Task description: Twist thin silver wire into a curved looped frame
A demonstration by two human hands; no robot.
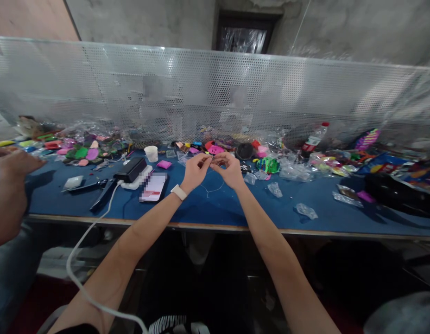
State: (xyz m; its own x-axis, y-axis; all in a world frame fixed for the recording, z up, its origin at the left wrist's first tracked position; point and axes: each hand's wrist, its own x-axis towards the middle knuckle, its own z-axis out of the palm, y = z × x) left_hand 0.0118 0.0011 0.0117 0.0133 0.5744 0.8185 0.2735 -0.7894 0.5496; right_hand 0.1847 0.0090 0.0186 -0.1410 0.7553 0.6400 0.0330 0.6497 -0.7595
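My left hand (pixel 195 171), with a pale band on its wrist, is closed in a pinch above the blue table. Facing it, my right hand (pixel 229 170) is pinched too, and the fingertips of both almost meet. Between them is something tiny, too small to make out. Below the hands curves a thin pale strand (pixel 215 190), thread or wire; whether its ends run into my fingers I cannot tell. Left of my left hand lie a lit phone (pixel 154 187) and a small pink packet (pixel 164 164). A white cup (pixel 151 153) stands behind them.
A perforated metal screen (pixel 201 93) backs the table. Colourful clay-like pieces (pixel 83 153), plastic wrappers (pixel 294 170) and a red-capped bottle (pixel 314 140) line it. A black power adapter (pixel 130 169) trails a white cable (pixel 74 260) over my left arm. Another person's hand (pixel 16 162) is at far left.
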